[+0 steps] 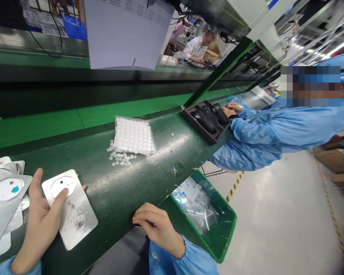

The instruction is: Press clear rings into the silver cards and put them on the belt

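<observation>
Dark green tabletop (126, 187), scuffed and glossy, is running alongside a brighter green conveyor belt (46, 126) in a busy factory hall. Up close, a flat metal plate (74, 217) with rounded corners and a dull, smudged silver finish is lying tilted at the near-left edge. A white round disc (62, 185) is sitting in its upper end. The left hand (43, 217) is clamping that plate, thumb pressing on the disc, one fingertip peeking out past the plate's far side.

The right hand (157, 227) is resting apart at the tabletop's near edge. Its fingers are curling under, so I cannot tell if it is holding anything.

Further left, a stack of similar plates (4, 194) is getting cut off by the frame. Beyond, a clear blister tray (134, 135) of small white dots is lying flat, with loose dots (120, 158) scattering beside it.

Off the edge, a green plastic bin (228, 233) is holding crumpled clear film (195, 204) with blue tabs. At far right, a co-worker's blue sleeve (263, 133) is reaching a black moulded tray (206, 138), contents hard to make out.
</observation>
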The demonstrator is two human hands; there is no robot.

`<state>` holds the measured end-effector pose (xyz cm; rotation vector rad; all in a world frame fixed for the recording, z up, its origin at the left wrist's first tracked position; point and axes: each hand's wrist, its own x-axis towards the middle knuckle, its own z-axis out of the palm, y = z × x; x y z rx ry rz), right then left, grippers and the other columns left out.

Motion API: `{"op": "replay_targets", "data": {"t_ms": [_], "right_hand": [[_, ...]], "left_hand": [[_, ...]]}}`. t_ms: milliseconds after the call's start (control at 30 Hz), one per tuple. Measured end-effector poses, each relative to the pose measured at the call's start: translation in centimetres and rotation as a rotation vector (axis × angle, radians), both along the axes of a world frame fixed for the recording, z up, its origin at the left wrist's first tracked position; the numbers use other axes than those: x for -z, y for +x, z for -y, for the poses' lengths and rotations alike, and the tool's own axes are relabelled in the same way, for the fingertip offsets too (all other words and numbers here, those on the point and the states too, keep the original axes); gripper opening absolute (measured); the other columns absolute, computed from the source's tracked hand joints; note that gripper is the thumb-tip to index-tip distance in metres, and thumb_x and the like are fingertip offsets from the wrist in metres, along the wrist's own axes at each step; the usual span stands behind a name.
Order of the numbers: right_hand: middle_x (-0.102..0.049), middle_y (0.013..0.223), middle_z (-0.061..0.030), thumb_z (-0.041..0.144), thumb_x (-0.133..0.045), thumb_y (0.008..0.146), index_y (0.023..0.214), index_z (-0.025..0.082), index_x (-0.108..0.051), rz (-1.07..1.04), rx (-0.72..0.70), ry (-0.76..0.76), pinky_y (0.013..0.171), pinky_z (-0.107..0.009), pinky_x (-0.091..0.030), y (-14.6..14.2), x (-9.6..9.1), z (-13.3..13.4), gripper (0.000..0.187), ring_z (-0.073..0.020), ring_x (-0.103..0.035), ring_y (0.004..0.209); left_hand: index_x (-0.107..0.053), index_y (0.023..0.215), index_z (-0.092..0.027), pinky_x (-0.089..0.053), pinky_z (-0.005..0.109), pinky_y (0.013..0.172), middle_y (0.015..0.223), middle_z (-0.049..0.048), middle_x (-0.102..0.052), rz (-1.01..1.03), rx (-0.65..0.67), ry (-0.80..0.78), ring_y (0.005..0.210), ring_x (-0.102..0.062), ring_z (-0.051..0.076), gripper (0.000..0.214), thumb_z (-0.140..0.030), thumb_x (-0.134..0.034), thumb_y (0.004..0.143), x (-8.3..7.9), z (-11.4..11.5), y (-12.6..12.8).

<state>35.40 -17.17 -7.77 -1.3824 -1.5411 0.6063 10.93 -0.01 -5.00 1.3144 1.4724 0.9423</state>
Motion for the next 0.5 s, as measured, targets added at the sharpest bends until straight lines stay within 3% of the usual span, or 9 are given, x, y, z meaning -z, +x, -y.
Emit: {"op": "replay_targets", "data": {"t_ms": [33,100,200,367,500], "right_hand": [[-0.072,0.083,-0.0051,0.026,-0.060,0.102,0.087,0.021,-0.072,-0.184,0.076,-0.063,0.065,-0.030,-0.058,-0.7,-0.2,-0.9,0.019,-0.0164,-0.068,0.070],[-0.066,0.078,-0.0023,0.038,-0.072,0.094,0.078,0.020,-0.067,-0.551,0.165,-0.182,0.053,-0.027,-0.051,-2.3,-0.8,-3.2,0.025,-0.0126,-0.059,0.057],[-0.057,0.075,-0.0002,0.050,-0.081,0.084,0.074,0.019,-0.064,-0.910,0.126,-0.346,0.046,-0.024,-0.039,-4.7,-1.9,-6.4,0.037,-0.0096,-0.046,0.054],[-0.048,0.066,0.0033,0.056,-0.085,0.078,0.072,0.017,-0.064,-1.035,0.027,-0.544,0.044,-0.021,-0.030,-7.3,-2.7,-8.7,0.044,-0.0076,-0.034,0.052],[-0.050,0.064,0.0037,0.056,-0.085,0.077,0.072,0.017,-0.066,-1.021,0.044,-0.577,0.043,-0.021,-0.029,-8.0,-2.4,-8.6,0.044,-0.0069,-0.033,0.051]], "left_hand": [[-0.038,0.158,-0.031,-0.034,0.048,0.124,0.165,0.0031,-0.039,-0.065,0.015,0.096,0.151,-0.037,0.038,0.083,-0.046,-0.075,0.085,0.2,0.3,0.0],[-0.062,0.139,-0.023,-0.041,0.045,0.119,0.148,0.0078,-0.059,-0.099,0.112,0.186,0.136,-0.055,0.037,0.057,-0.044,-0.073,0.086,0.3,1.1,0.2],[-0.080,0.106,-0.021,-0.054,0.039,0.101,0.114,0.0083,-0.078,-0.010,0.287,0.170,0.108,-0.072,0.031,0.027,-0.040,-0.066,0.093,0.2,2.3,0.7],[-0.084,0.105,-0.029,-0.061,0.035,0.081,0.100,0.0054,-0.082,0.063,0.346,0.162,0.082,-0.076,0.026,0.025,-0.036,-0.083,0.081,0.3,3.1,1.1],[-0.086,0.094,-0.032,-0.061,0.038,0.087,0.097,0.0033,-0.082,0.135,0.353,0.217,0.088,-0.077,0.028,0.013,-0.035,-0.084,0.081,0.5,3.1,0.9]]}}
